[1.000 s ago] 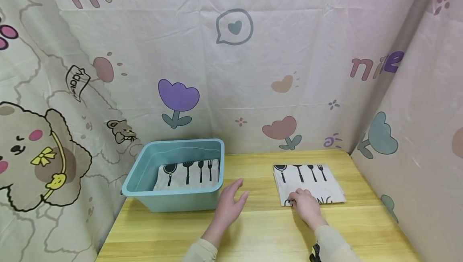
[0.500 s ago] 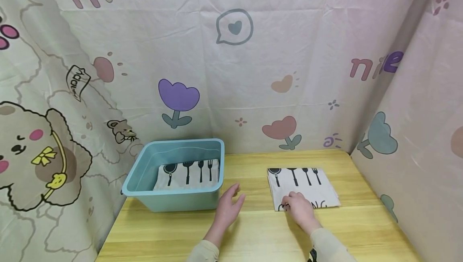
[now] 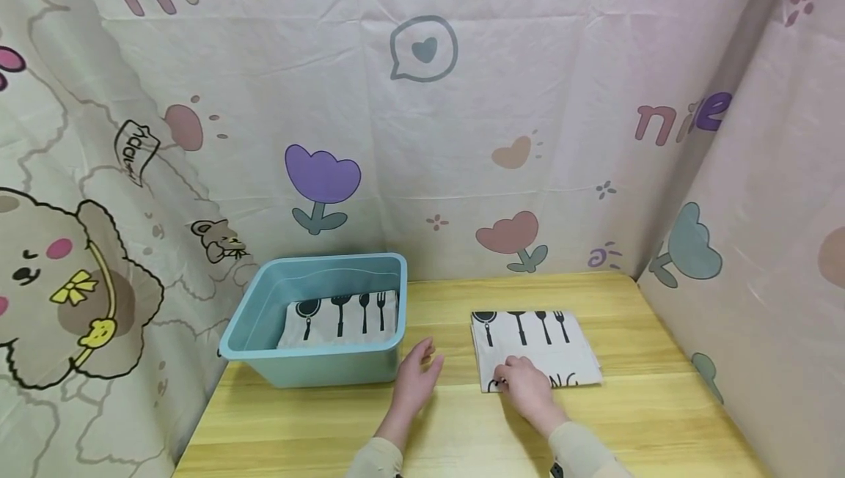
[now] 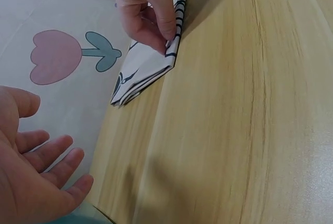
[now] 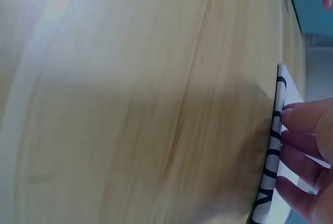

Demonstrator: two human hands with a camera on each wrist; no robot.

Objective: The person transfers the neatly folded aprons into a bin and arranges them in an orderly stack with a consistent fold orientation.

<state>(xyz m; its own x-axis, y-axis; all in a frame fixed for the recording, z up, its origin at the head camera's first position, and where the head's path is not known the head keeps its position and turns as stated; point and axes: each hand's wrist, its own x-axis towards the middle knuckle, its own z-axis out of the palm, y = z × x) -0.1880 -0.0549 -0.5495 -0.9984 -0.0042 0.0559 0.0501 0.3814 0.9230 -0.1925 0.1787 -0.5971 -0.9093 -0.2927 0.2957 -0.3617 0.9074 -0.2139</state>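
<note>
A folded white tea towel (image 3: 564, 361) with black kitchen-utensil prints lies flat on the table. My right hand (image 3: 527, 386) is at its near edge, and in the left wrist view the thumb and curled fingers pinch the towel (image 4: 148, 65) close to the fold. Fingertips meet the towel's striped edge (image 5: 270, 161) in the right wrist view. My left hand (image 3: 414, 384) hovers beside the bin's right wall, holding nothing, fingers relaxed and apart. Inside the blue plastic bin (image 3: 323, 369) rests another folded tea towel (image 3: 337, 325) with similar prints; its lower part is hidden by the front wall.
The bin stands at the left of the wooden table (image 3: 462, 434). A patterned curtain (image 3: 429, 133) hangs behind the table and along both sides. Bare wood lies between the bin and the towel on the table.
My right hand and the tea towel under it have slid left and slightly nearer across the table. The left hand has lowered slightly; the bin and its towel stay put.
</note>
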